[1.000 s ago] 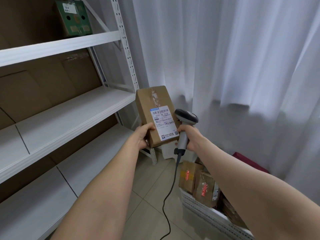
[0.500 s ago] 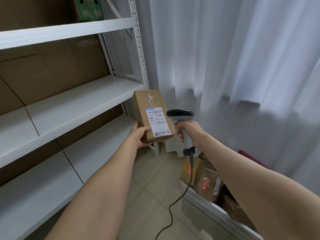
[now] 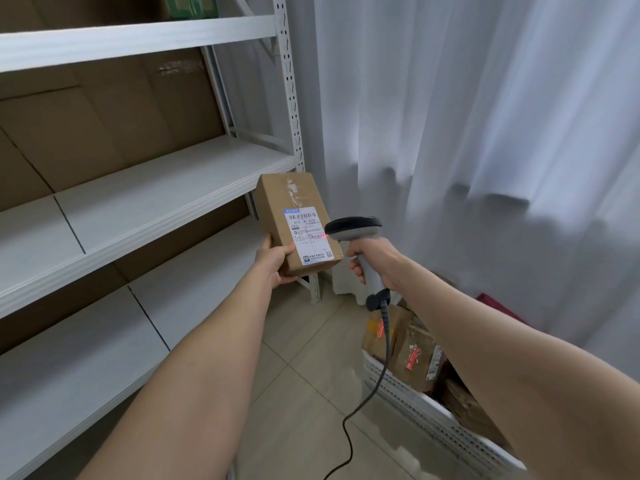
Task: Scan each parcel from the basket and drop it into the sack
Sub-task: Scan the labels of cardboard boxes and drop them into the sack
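**Head view.** The left hand grips the parcel, a brown carton, at its lower near corner. The thumb lies across the front face, and the fingers are hidden behind and under the carton. The parcel is held in the air in front of the shelves, its long side running toward 12 o'clock and slightly tilted. Its white label faces the camera. Barcodes and a square code show, but the print is too small to read. A short red line of light falls near the label's right edge.

At 3 o'clock of the parcel, just beside it, the right hand is closed round the grip of the scanner, whose head points toward 9 o'clock at the label. The fingers hide the trigger. The cable drops from the grip toward 6 o'clock and leaves the frame at the bottom edge.

At 5 o'clock of the frame the basket, white and perforated, stands on the tiled floor. The right forearm covers much of it. Other parcels lie inside, but their number cannot be told. A dark red thing behind the basket is mostly hidden. A white curtain fills 1 to 4 o'clock. A green box on the top shelf is cut off at 11 o'clock.
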